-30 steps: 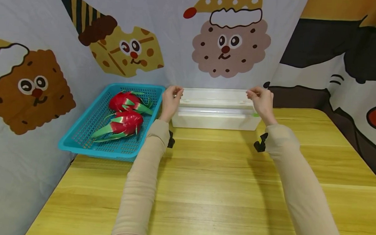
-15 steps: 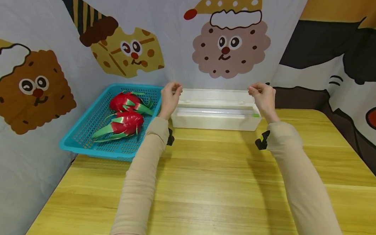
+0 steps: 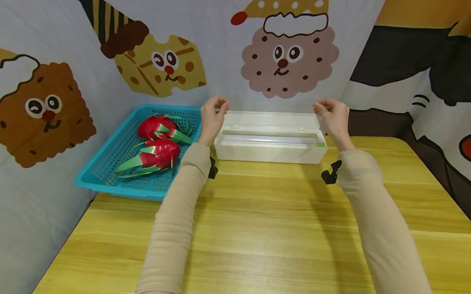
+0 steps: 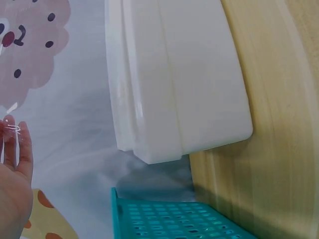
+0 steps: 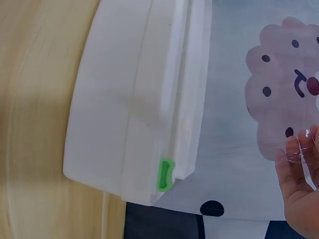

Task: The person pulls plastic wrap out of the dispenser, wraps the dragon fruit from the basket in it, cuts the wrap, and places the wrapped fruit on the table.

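Observation:
A white cling film dispenser (image 3: 269, 154) stands at the back of the table with its lid (image 3: 270, 119) raised and a film roll (image 3: 269, 139) inside. A small green slider (image 5: 166, 175) sits at its right end. Above the left end, my left hand (image 3: 213, 120) pinches clear cling film (image 4: 14, 128) between thumb and fingers. Over the right end, my right hand (image 3: 334, 122) pinches the film's other side, and creases glint across its fingertips (image 5: 293, 144). The sheet between the hands is nearly invisible in the head view.
Left of the dispenser is a blue perforated basket (image 3: 83, 180) with two red dragon fruits, one behind (image 3: 152, 127) and one in front (image 3: 164, 152). A printed cloth (image 3: 225, 44) hangs right behind the wooden table (image 3: 254, 237).
Both hands have risen from the dispenser's raised lid, with the film between their fingers. The right hand has also shifted slightly right, the left slightly left. Dispenser and basket stay in place.

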`<state>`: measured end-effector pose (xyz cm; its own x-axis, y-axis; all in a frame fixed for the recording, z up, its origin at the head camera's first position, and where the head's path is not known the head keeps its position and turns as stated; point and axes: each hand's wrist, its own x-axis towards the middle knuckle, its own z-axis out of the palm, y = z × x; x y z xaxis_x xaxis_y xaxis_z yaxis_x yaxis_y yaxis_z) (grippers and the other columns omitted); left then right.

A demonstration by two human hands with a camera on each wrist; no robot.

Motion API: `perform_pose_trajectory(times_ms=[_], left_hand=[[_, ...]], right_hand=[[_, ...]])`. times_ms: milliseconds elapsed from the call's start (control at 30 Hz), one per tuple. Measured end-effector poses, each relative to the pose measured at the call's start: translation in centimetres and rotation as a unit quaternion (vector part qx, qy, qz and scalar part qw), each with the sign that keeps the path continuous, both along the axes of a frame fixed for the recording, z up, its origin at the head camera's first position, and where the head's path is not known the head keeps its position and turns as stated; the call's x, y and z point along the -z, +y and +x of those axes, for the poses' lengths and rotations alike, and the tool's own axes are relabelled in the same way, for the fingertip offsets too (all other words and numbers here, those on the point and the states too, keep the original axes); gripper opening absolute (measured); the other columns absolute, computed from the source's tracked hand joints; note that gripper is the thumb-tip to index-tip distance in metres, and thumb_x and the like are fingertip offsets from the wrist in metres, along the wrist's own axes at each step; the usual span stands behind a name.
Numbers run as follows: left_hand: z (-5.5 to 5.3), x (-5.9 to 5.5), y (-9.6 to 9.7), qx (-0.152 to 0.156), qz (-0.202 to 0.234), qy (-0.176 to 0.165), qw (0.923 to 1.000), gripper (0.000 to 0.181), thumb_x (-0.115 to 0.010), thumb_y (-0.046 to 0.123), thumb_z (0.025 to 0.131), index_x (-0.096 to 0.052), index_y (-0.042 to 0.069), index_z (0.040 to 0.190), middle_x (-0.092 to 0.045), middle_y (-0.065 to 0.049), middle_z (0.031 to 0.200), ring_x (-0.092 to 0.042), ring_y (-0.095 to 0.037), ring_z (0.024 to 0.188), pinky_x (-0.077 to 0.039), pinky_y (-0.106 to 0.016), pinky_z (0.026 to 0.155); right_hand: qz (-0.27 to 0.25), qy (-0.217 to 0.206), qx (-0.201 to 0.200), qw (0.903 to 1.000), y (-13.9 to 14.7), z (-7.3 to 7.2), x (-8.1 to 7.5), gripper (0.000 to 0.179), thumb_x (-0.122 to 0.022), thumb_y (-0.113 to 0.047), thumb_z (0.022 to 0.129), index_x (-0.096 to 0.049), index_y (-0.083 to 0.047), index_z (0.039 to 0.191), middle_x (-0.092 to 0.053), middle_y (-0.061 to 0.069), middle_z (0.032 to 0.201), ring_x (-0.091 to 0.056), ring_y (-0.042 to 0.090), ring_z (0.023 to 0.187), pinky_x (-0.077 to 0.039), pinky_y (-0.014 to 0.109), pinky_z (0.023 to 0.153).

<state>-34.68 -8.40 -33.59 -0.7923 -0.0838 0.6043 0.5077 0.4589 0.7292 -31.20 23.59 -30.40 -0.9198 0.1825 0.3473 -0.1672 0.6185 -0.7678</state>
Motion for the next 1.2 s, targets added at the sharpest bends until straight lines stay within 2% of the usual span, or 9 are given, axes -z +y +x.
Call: perform_pose_trajectory(times_ms=[200, 633, 1000, 1200], left_hand=[[0.2, -0.8, 0.0, -0.006, -0.005, 0.011, 0.9999, 0.021, -0.057, 0.015, 0.095, -0.067, -0.003, 0.099, -0.065, -0.019, 0.095, -0.067, -0.028, 0.085, -0.057, -0.035, 0.074], [0.2, -2.1, -0.1, -0.009, 0.006, 0.021, 0.9997, 0.02, -0.058, 0.016, 0.095, -0.066, -0.002, 0.097, -0.065, -0.018, 0.093, -0.066, -0.026, 0.083, -0.058, -0.034, 0.075], [0.5, -3.0, -0.2, 0.003, 0.011, 0.047, 0.9988, 0.02, -0.058, 0.018, 0.095, -0.066, -0.001, 0.098, -0.065, -0.017, 0.093, -0.065, -0.025, 0.083, -0.058, -0.031, 0.076], [0.4, -3.6, -0.3, -0.001, 0.003, 0.05, 0.9987, 0.021, -0.057, 0.018, 0.095, -0.066, -0.001, 0.098, -0.065, -0.016, 0.095, -0.065, -0.024, 0.084, -0.058, -0.03, 0.077]], right_hand=[[0.001, 0.003, 0.005, 1.0, 0.0, 0.2, -0.7, 0.036, -0.05, -0.031, 0.097, -0.067, -0.002, 0.111, -0.067, 0.014, 0.106, -0.056, 0.001, 0.082, -0.045, 0.015, 0.074], [-0.009, 0.006, 0.003, 0.9999, -0.2, 0.4, -2.3, 0.037, -0.051, -0.032, 0.096, -0.067, -0.002, 0.112, -0.066, 0.004, 0.097, -0.054, 0.001, 0.08, -0.044, 0.016, 0.073], [-0.021, 0.025, 0.002, 0.9994, -0.1, 0.3, -3.2, 0.037, -0.054, -0.032, 0.095, -0.067, -0.001, 0.109, -0.06, -0.012, 0.082, -0.053, 0.002, 0.078, -0.042, 0.015, 0.071], [-0.027, 0.041, -0.001, 0.9988, -0.1, 0.3, -3.7, 0.035, -0.055, -0.029, 0.095, -0.067, 0.001, 0.107, -0.057, -0.017, 0.078, -0.053, 0.001, 0.075, -0.043, 0.015, 0.069]])
